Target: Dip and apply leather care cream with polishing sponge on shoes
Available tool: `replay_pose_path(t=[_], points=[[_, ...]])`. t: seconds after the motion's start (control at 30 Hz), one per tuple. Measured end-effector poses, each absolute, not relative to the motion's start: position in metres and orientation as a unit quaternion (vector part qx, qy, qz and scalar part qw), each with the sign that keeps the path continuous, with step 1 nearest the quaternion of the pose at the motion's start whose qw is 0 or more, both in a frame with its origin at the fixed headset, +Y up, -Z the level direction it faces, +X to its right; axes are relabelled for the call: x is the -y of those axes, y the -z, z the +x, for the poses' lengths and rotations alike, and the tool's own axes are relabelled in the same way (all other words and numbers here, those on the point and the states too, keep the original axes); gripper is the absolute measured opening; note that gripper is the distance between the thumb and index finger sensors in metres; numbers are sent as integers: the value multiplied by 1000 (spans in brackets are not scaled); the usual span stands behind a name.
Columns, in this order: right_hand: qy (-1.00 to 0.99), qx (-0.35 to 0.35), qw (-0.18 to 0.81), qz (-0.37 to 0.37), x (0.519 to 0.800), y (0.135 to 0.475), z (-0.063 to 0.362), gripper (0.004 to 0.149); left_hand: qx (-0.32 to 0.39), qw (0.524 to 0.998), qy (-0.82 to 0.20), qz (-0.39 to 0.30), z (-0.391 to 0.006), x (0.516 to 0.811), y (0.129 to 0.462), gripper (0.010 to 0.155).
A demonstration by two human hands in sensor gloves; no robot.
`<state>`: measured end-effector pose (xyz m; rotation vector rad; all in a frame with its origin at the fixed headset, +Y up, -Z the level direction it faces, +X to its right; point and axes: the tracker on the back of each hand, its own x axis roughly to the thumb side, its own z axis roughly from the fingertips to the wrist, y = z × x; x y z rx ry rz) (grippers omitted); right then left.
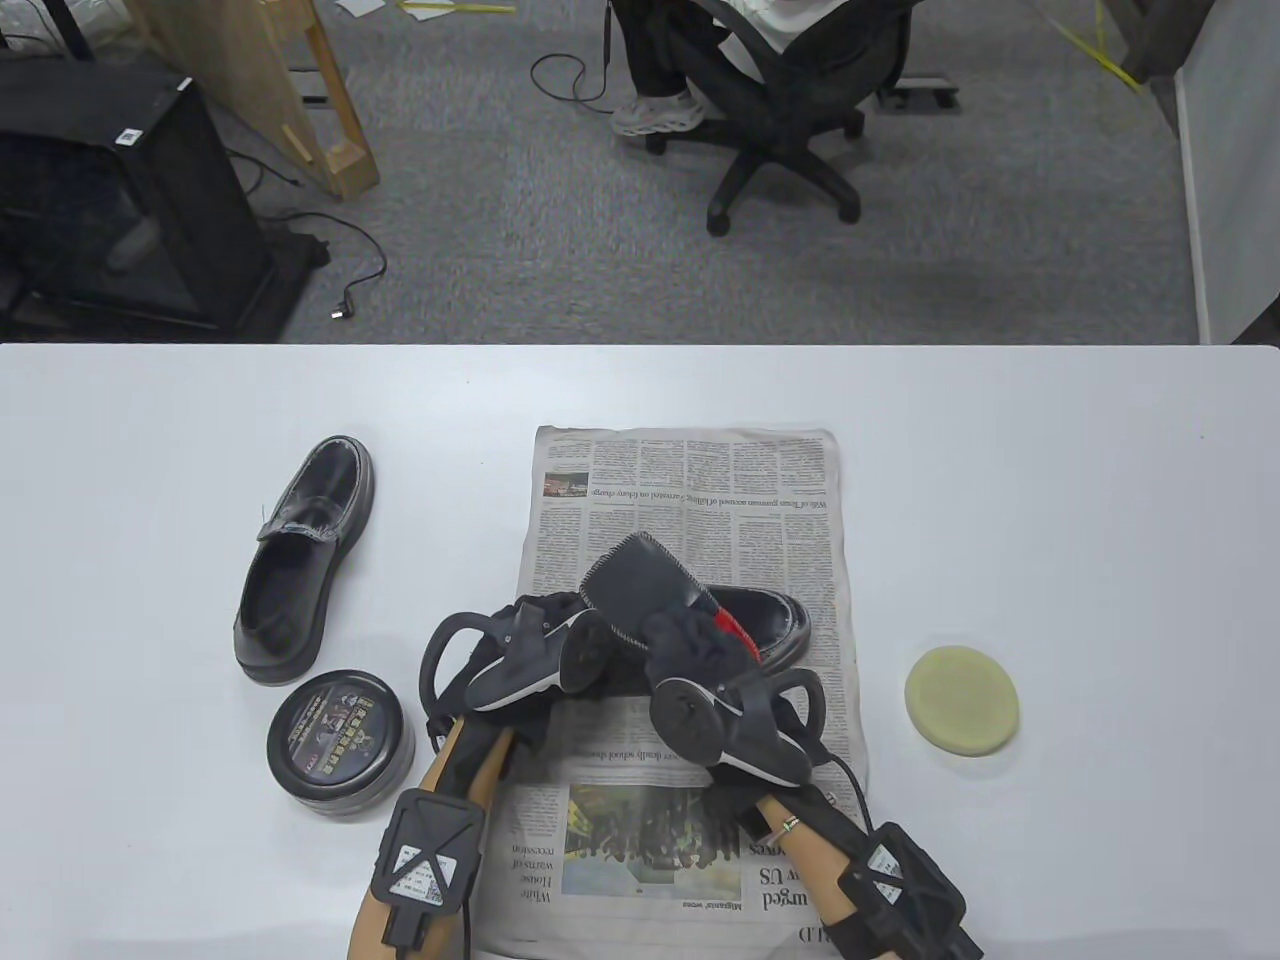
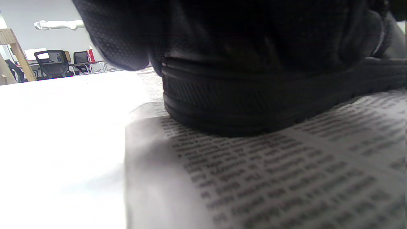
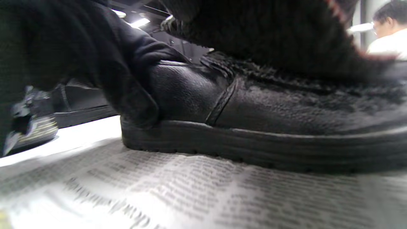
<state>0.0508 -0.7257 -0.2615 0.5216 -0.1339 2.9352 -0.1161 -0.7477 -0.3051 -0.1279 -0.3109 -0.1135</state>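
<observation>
A black leather shoe lies on a newspaper, mostly covered by my hands. My left hand grips its heel; the right wrist view shows the gloved fingers wrapped around the heel end of the shoe. My right hand holds a dark grey cloth with a stitched edge and a red tag on top of the shoe. The round yellow polishing sponge lies on the table to the right, apart from both hands. The cream tin stands lidded at the front left.
A second black shoe lies on the bare white table left of the newspaper, just behind the tin. The left wrist view shows the shoe's sole resting on the newspaper.
</observation>
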Motion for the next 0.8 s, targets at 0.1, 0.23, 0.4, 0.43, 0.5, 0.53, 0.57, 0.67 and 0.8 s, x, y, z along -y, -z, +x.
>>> replay_pose_path(t=[0.1,0.23,0.4,0.43,0.5,0.53,0.57,0.67,0.8], points=[[-985,13,95,141,732,282,55,51,154,985,52,-64,-117,748,305,89],[-992,-2,94,82,740,300,72,52,151,985,59,-60,-116,748,305,90],[-998,-1,33,45,744,300,99,51,146,985,61,-63,-116,747,305,90],[-999,2,19,44,744,298,103,51,145,985,65,-65,-116,747,305,90],[-999,14,-14,48,745,291,108,51,144,985,69,-66,-116,747,305,90],[-998,24,-32,52,745,287,109,51,143,985,70,-66,-116,746,305,91],[-997,32,-47,58,745,282,109,50,142,985,70,-67,-116,746,305,91],[-991,49,-86,85,744,267,103,51,141,985,67,-66,-116,747,305,90],[-988,53,-67,130,742,248,91,51,145,985,63,-65,-115,747,305,89]])
